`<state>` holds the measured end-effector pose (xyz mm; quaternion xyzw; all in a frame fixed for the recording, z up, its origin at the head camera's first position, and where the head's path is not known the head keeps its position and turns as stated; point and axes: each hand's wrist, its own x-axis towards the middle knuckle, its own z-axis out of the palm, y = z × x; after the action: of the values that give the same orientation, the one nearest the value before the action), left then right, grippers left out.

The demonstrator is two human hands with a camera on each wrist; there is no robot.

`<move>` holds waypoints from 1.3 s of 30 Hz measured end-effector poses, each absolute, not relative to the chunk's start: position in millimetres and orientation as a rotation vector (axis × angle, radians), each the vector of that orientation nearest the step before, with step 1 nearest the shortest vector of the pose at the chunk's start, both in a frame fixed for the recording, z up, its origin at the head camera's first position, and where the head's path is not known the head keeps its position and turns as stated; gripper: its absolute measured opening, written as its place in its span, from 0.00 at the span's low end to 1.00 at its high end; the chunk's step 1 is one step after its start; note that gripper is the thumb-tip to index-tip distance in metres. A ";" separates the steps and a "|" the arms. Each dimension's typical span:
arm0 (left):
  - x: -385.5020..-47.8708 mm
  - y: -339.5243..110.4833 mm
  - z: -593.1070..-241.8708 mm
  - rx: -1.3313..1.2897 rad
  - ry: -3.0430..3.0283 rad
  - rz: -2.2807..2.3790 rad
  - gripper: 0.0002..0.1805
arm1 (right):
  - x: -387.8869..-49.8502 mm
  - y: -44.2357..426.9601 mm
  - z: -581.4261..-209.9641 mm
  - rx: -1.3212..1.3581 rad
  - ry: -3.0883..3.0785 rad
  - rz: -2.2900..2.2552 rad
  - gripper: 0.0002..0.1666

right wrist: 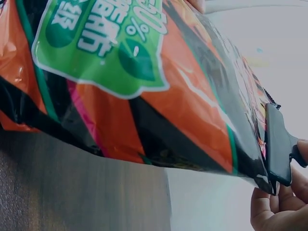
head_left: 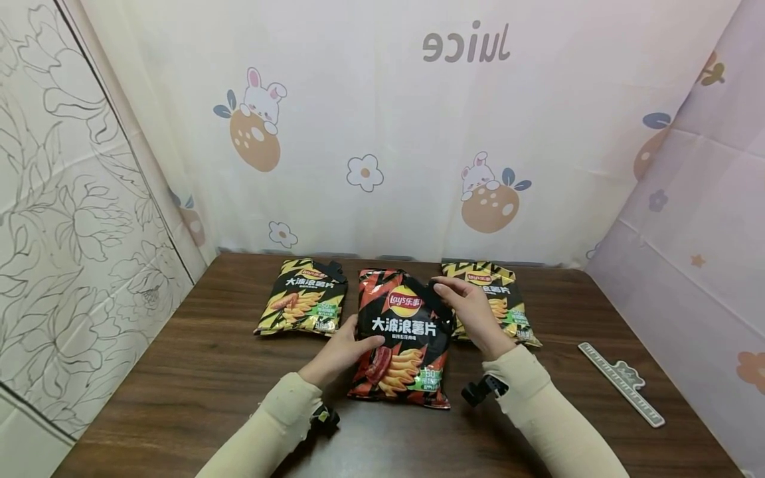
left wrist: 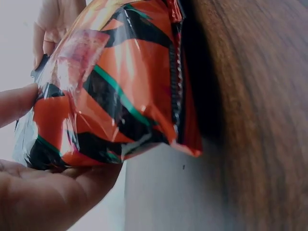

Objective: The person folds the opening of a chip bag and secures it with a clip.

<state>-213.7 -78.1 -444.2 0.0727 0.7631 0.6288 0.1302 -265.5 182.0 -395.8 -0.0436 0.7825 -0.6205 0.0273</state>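
Observation:
My left hand (head_left: 342,350) grips the left edge of a red and black bag of potato chips (head_left: 403,348), thumb across its front. In the left wrist view, the fingers (left wrist: 62,192) lie under the bag's side. A black bag clip (head_left: 430,299) sits slantwise across the bag's upper right corner. My right hand (head_left: 475,315) pinches this clip by its handle. The right wrist view shows the clip (right wrist: 277,144) over the bag's edge, between thumb and fingers. The bag is tilted up, its lower end near the table.
Behind on the left lies a yellow and black chip bag (head_left: 301,302) with a black clip (head_left: 330,270) on its corner. Another yellow bag (head_left: 516,318) lies behind my right hand, partly hidden. A pale ruler-like strip (head_left: 621,384) rests on the wooden table (head_left: 197,385) at right.

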 end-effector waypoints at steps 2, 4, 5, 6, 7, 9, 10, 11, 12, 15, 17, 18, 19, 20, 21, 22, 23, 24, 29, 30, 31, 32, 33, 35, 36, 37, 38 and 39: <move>-214.1 -78.9 -445.2 0.229 2.210 1.819 0.39 | -265.9 182.0 -396.3 -0.130 2.416 -1.918 0.28; -214.8 -79.0 -446.2 0.242 2.194 1.828 0.41 | -266.2 182.1 -396.5 -0.130 2.415 -1.916 0.28; -214.6 -79.2 -446.9 0.246 2.196 1.826 0.41 | -266.2 182.1 -396.4 -0.132 2.414 -1.914 0.29; -214.6 -78.9 -447.5 0.254 2.189 1.837 0.39 | -266.2 182.0 -396.1 -0.136 2.413 -1.912 0.29; -214.7 -78.6 -447.9 0.262 2.175 1.853 0.39 | -266.0 181.8 -395.6 -0.139 2.413 -1.909 0.29; -214.2 -77.8 -448.6 0.270 2.167 1.874 0.39 | -265.6 181.7 -394.6 -0.149 2.416 -1.893 0.30; -213.9 -77.2 -448.7 0.273 2.166 1.884 0.38 | -265.5 181.7 -394.0 -0.153 2.416 -1.888 0.31; -213.7 -76.6 -448.8 0.270 2.165 1.891 0.38 | -265.5 181.9 -393.6 -0.155 2.416 -1.880 0.31; -213.7 -75.7 -448.8 0.271 2.156 1.906 0.38 | -265.6 182.3 -393.3 -0.156 2.418 -1.870 0.31; -212.7 -74.5 -448.6 0.273 2.157 1.921 0.40 | -266.1 183.8 -393.1 -0.165 2.426 -1.840 0.32; -212.1 -74.0 -448.3 0.270 2.158 1.925 0.40 | -266.2 185.1 -393.1 -0.176 2.434 -1.820 0.33; -212.0 -73.8 -448.5 0.272 2.161 1.924 0.41 | -266.0 185.9 -393.2 -0.185 2.437 -1.810 0.33; -211.9 -73.8 -448.5 0.275 2.163 1.924 0.41 | -265.7 186.8 -393.4 -0.195 2.438 -1.803 0.34; -211.8 -73.7 -448.4 0.279 2.158 1.925 0.41 | -265.2 188.0 -393.6 -0.207 2.437 -1.797 0.34; -211.9 -73.6 -448.5 0.278 2.155 1.925 0.41 | -264.6 189.2 -394.0 -0.218 2.434 -1.794 0.33; -211.6 -73.7 -448.3 0.278 2.153 1.924 0.42 | -264.0 190.7 -394.5 -0.228 2.434 -1.786 0.33; -211.7 -73.7 -448.5 0.276 2.150 1.923 0.43 | -263.2 192.2 -395.0 -0.232 2.433 -1.782 0.33; -211.6 -73.8 -448.5 0.271 2.154 1.915 0.43 | -262.4 193.9 -395.8 -0.233 2.432 -1.777 0.34; -211.9 -74.0 -449.2 0.269 2.169 1.902 0.45 | -256.6 202.9 -400.0 -0.205 2.443 -1.760 0.37; -211.8 -73.9 -449.4 0.270 2.170 1.902 0.45 | -255.1 204.7 -401.0 -0.203 2.443 -1.758 0.38; -211.9 -73.6 -449.4 0.273 2.171 1.905 0.44 | -253.4 206.4 -402.0 -0.201 2.445 -1.752 0.38; -211.9 -73.4 -449.3 0.278 2.171 1.908 0.44 | -251.7 207.8 -403.0 -0.201 2.446 -1.747 0.39; -211.8 -73.2 -449.3 0.278 2.171 1.910 0.43 | -249.9 209.0 -403.9 -0.207 2.446 -1.742 0.39; -211.6 -72.7 -449.1 0.277 2.164 1.918 0.41 | -245.9 210.8 -406.3 -0.213 2.446 -1.733 0.39; -211.5 -72.5 -448.9 0.279 2.161 1.922 0.41 | -243.9 211.4 -407.6 -0.209 2.450 -1.721 0.39; -211.5 -72.3 -448.6 0.281 2.159 1.926 0.40 | -241.8 211.7 -408.9 -0.201 2.450 -1.715 0.39; -211.4 -72.3 -448.7 0.286 2.160 1.925 0.39 | -239.7 211.8 -410.5 -0.193 2.447 -1.714 0.39; -211.5 -72.2 -448.7 0.284 2.158 1.926 0.38 | -237.6 211.6 -412.1 -0.180 2.440 -1.716 0.39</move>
<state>-211.5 -72.2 -448.7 0.0970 0.7374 0.6581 0.1172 -237.6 211.6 -412.1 -0.0600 0.8142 -0.5724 0.0765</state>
